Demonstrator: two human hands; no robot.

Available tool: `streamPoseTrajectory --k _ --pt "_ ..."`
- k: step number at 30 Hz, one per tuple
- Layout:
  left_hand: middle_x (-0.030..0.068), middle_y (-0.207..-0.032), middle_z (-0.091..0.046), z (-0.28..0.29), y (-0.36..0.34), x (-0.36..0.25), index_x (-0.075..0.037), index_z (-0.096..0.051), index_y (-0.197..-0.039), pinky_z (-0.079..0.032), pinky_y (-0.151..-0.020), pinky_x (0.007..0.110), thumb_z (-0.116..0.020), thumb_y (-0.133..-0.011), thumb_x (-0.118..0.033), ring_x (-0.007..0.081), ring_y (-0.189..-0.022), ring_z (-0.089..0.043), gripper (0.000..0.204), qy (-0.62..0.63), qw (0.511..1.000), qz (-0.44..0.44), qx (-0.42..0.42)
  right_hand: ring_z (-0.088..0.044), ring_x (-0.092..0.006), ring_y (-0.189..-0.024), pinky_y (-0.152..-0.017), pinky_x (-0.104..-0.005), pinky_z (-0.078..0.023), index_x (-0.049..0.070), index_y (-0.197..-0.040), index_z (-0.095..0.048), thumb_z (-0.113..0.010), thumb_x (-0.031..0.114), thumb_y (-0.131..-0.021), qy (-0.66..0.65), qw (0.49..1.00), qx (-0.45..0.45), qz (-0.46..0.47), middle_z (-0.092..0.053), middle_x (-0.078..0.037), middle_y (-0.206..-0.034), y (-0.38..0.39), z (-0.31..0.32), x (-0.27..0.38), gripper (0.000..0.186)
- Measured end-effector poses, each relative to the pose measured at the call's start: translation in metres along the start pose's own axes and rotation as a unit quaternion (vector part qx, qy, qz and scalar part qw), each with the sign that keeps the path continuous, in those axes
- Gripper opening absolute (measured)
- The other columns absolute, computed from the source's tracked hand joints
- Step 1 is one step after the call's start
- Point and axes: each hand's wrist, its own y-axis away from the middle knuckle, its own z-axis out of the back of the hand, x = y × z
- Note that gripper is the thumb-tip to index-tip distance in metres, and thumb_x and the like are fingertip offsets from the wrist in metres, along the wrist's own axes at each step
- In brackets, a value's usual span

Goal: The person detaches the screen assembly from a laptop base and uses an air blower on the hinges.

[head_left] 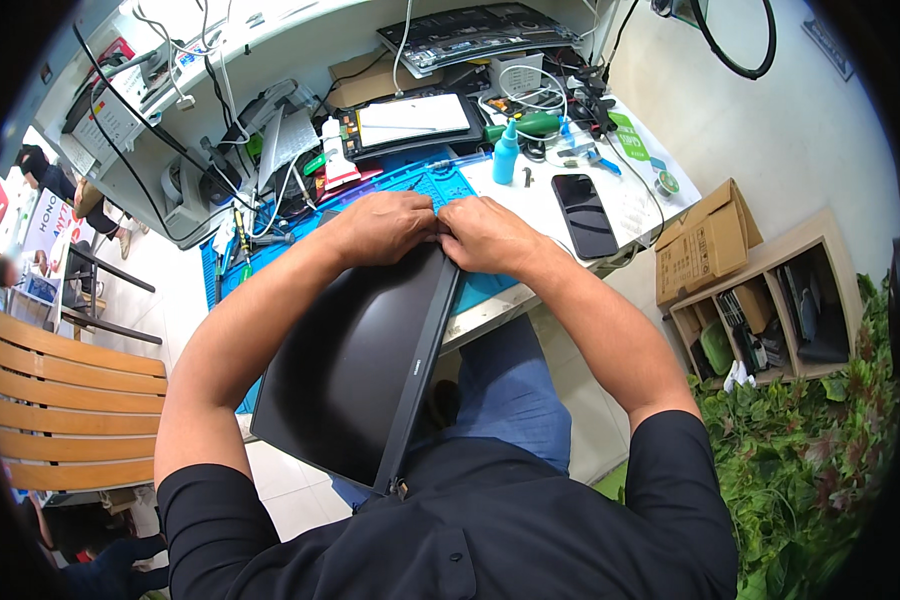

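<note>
The dark display panel (pixel 345 350) lies aslant between the person's forearms, its upper end at the bench (pixel 526 208) edge and its lower end by the shirt front. This slant probably lets the body steady the lower end while both hands work at the upper corner. The left hand (pixel 385 228) has its fingers curled closed over the upper edge; the right hand (pixel 492 235), just beside it, pinches the corner between thumb and bent fingers. Fingertips are partly hidden, so their exact grip cannot be told.

Beneath and beyond the hands lies a blue mat (pixel 440 184), presumably there to protect work and keep small parts from sliding. The turquoise bottle (pixel 506 158) stands upright beyond the right hand, within easy reach; its contents cannot be seen. A phone (pixel 585 215) lies flat to its right, apparently set clear of the work.

Farther right, a cardboard box (pixel 702 245) stands at the upper edge of a wooden shelf unit (pixel 838 262); its interior is hidden. One compartment holds a green item (pixel 716 347) among small packages; the next holds dark flat pieces (pixel 802 298) standing on edge.
</note>
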Motion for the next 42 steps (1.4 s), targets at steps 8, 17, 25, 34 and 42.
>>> streamPoseTrajectory --k 8,17,25,34,42 --pt "0.0115 -0.098 -0.066 -0.004 0.004 -0.002 -0.005 -0.071 -0.103 -0.057 -0.084 0.044 -0.072 -0.097 -0.017 0.0327 -0.098 -0.069 0.014 -0.037 0.999 0.012 0.008 -0.074 -0.0429 -0.082 -0.080 -0.0463 -0.061 -0.004 -0.089 -0.077 -0.074 0.014 -0.086 -0.045 0.997 0.030 -0.063 -0.076 -0.025 -0.085 -0.002 0.014 0.006 0.019" --pt "0.0087 -0.097 -0.074 0.009 -0.004 -0.003 -0.008 -0.080 -0.105 -0.059 -0.078 0.044 -0.079 -0.090 -0.016 0.0330 -0.091 -0.073 0.017 0.033 0.999 0.014 -0.001 -0.072 -0.0447 -0.087 -0.083 -0.0520 -0.059 -0.004 -0.088 -0.071 -0.070 0.014 -0.087 0.002 1.000 -0.029 0.013 -0.074 -0.024 -0.089 0.003 -0.001 -0.001 0.018" --pt "0.0076 -0.098 -0.075 0.006 -0.006 -0.001 -0.008 -0.080 -0.103 -0.060 -0.078 0.041 -0.076 -0.089 -0.015 0.0299 -0.091 -0.074 0.016 -0.029 0.998 -0.054 -0.009 -0.072 -0.0445 -0.087 -0.083 -0.0516 -0.059 -0.004 -0.086 -0.071 -0.068 0.012 -0.088 0.022 1.000 0.002 0.002 -0.074 -0.024 -0.088 0.003 0.001 -0.001 0.016" --pt "0.0093 -0.096 -0.072 0.004 -0.006 0.004 -0.006 -0.075 -0.101 -0.059 -0.080 0.042 -0.072 -0.088 -0.012 0.0308 -0.093 -0.072 0.015 -0.064 0.994 -0.085 0.020 -0.074 -0.0452 -0.088 -0.083 -0.0506 -0.061 -0.003 -0.085 -0.078 -0.071 0.015 -0.084 -0.020 0.999 0.026 -0.043 -0.075 -0.028 -0.086 -0.001 0.010 0.003 0.018" --pt "0.0082 -0.100 -0.066 -0.004 0.001 -0.008 -0.007 -0.070 -0.103 -0.059 -0.084 0.040 -0.069 -0.085 -0.011 0.0282 -0.098 -0.070 0.018 -0.113 0.993 -0.021 0.029 -0.076 -0.0408 -0.087 -0.084 -0.0462 -0.061 0.000 -0.087 -0.080 -0.078 0.016 -0.078 -0.071 0.994 0.032 -0.081 -0.076 -0.025 -0.087 -0.005 0.014 0.000 0.018"
